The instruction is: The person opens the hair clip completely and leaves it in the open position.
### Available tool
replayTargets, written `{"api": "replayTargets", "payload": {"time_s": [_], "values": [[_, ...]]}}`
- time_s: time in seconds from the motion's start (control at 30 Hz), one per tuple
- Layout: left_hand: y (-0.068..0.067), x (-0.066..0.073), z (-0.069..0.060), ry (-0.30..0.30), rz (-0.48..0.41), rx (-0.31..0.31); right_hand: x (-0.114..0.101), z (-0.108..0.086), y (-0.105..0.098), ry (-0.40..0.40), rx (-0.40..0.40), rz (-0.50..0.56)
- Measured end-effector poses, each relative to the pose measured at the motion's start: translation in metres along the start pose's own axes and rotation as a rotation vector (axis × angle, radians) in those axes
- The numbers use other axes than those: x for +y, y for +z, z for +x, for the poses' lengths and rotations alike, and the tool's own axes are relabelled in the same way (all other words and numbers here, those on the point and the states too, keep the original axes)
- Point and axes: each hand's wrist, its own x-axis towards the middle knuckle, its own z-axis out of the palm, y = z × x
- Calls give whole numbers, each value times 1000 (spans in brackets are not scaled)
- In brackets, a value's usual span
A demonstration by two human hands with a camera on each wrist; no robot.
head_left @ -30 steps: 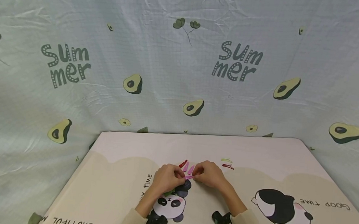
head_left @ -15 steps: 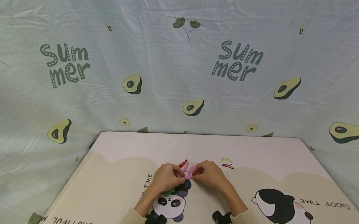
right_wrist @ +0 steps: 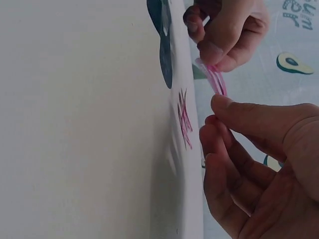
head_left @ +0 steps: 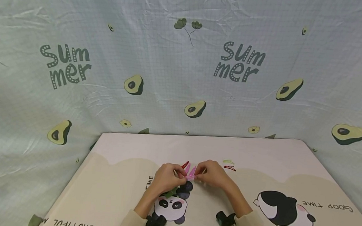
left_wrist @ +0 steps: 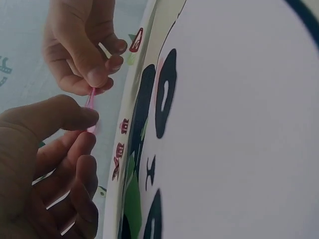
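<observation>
A pink snap hair clip point(head_left: 190, 178) is held level between the two hands above the table. My left hand point(head_left: 167, 178) pinches one end between thumb and fingertips. At the other end, my right hand point(head_left: 212, 173) does the same. The right wrist view shows the pink clip point(right_wrist: 215, 79) side on, with a slit between its prongs. Just beyond the hands lie two more pink clips, one point(head_left: 187, 168) beside the other point(head_left: 193, 171), and a red clip point(head_left: 184, 165). The clip's very ends are hidden under the fingertips.
Right of the hands, a green clip point(head_left: 228, 162) and a dark red clip point(head_left: 229, 168) lie on the table point(head_left: 108, 188). Its cover is printed with a panda and a dog. Behind the far edge hangs a patterned curtain point(head_left: 171, 74). Both wrists wear black devices.
Both hands have risen slightly with the pink hair clip between them. The clips lying on the table have not moved.
</observation>
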Motion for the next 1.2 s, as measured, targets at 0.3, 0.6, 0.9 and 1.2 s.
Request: {"api": "replayTargets", "payload": {"time_s": [0.3, 0.6, 0.9, 1.2], "values": [[-1, 2, 0, -6, 0, 8, 1, 1, -2, -59, 15, -6], [-2, 3, -1, 4, -5, 59, -3, -1, -7, -90, 50, 12], [-5, 12, -1, 9, -6, 125, -12, -6, -11, -71, 115, 39], [-9, 24, -3, 13, -13, 153, -23, -13, -19, -25, 137, 47]]}}
